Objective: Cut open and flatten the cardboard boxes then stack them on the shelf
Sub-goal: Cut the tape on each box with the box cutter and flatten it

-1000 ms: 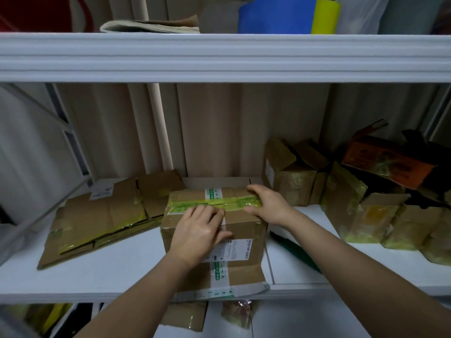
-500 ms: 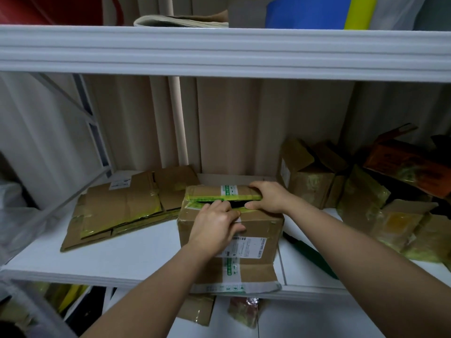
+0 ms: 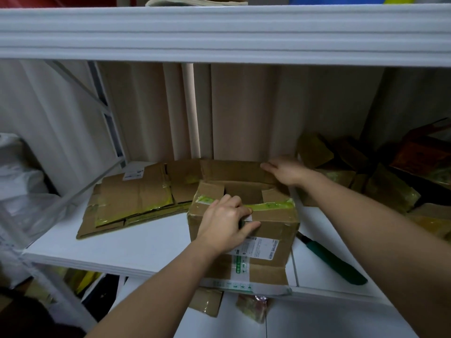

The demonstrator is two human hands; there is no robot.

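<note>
A storeroom, it seems: white shelves in tiers, flattened cardboard piled at nine o'clock, a heap of taped boxes at three o'clock, and pale curtains hanging behind at twelve.
</note>
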